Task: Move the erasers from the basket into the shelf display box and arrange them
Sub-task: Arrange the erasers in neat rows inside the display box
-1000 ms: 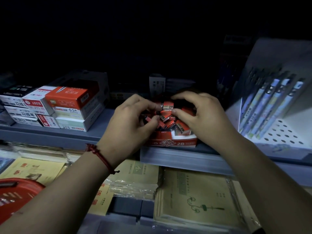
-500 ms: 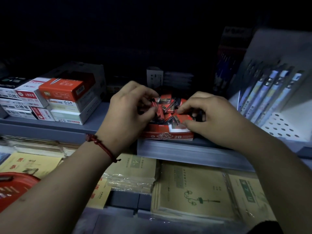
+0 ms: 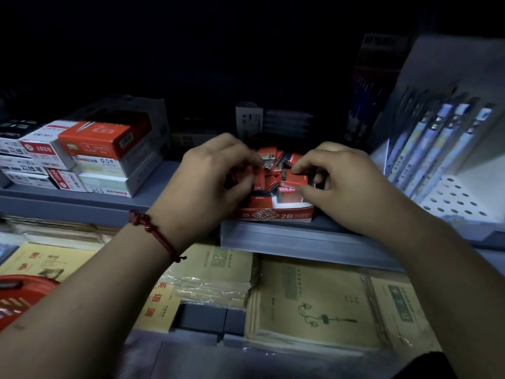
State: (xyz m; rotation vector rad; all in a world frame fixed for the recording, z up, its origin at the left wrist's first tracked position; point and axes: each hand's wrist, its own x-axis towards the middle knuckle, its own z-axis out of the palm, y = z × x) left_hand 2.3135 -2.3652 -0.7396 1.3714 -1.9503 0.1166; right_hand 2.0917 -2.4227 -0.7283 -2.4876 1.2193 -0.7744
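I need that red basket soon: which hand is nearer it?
Left. The left hand works at the display box, above-right of the red basket; the right hand is farther right.

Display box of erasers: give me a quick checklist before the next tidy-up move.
1. Display box seated on shelf: ok.
2. Erasers lying in neat rows: not ok, jumbled.
3. Left hand on the pile: ok; which eraser it pinches, cannot tell.
4. Right hand fingertips on erasers: ok.
5. Box overfilled: cannot tell.
6. Basket emptied: cannot tell, mostly out of view.
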